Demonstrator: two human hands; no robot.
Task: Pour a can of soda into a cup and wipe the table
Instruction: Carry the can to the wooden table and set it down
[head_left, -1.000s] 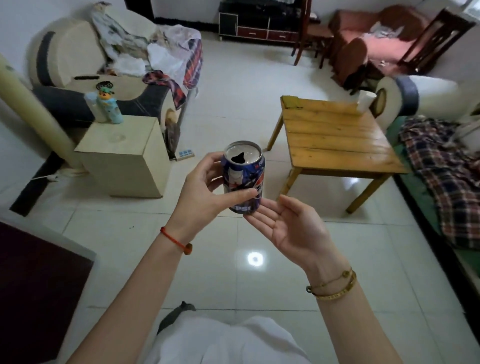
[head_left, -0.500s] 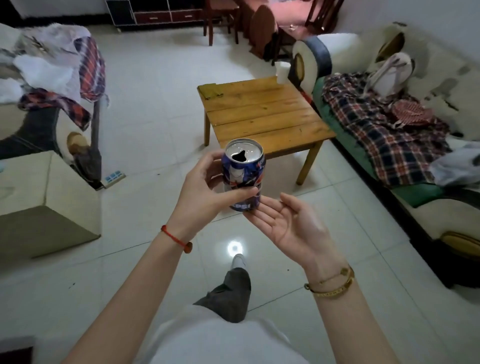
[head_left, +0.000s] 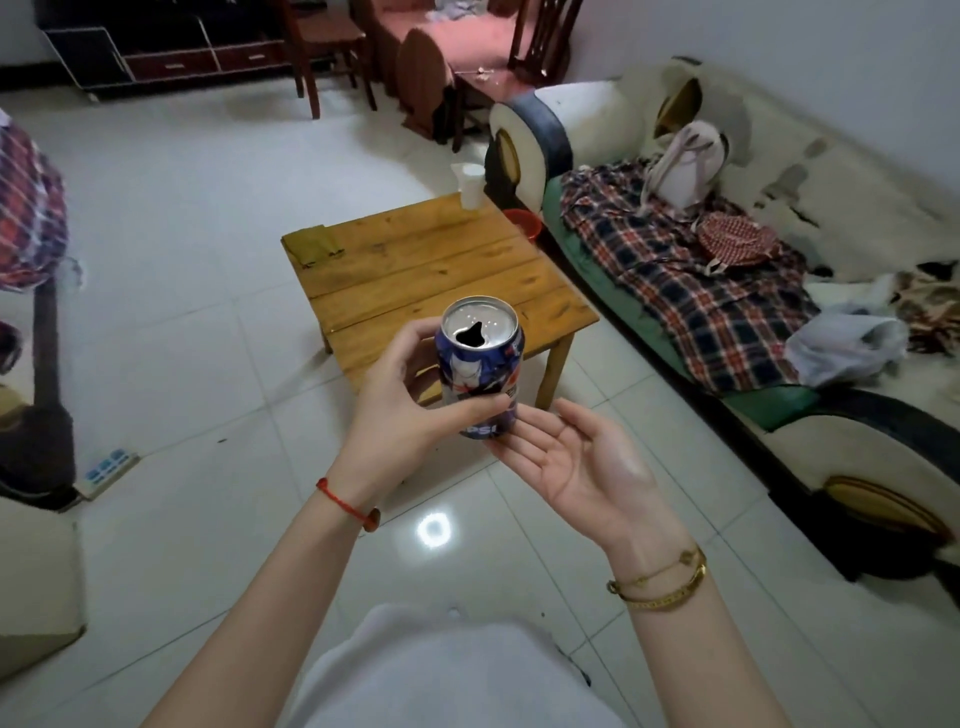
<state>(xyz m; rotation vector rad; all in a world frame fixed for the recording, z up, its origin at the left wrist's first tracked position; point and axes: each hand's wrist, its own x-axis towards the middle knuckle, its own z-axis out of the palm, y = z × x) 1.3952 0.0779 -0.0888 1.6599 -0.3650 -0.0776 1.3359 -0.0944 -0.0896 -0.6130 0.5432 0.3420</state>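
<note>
The left hand is gripping the opened soda can upright, fingers wrapped around it, while the right hand is lying open, palm up, fingertips just under the can's base. Pouring is not yet begun — the white cup is standing on the far corner of the wooden table, well apart. Next: bringing the can over the cup, then tilting slowly.

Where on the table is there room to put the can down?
Most of the table is bare: the whole middle and near planks. Only the far corners are taken, the cup on the right, the cloth on the left.
</note>
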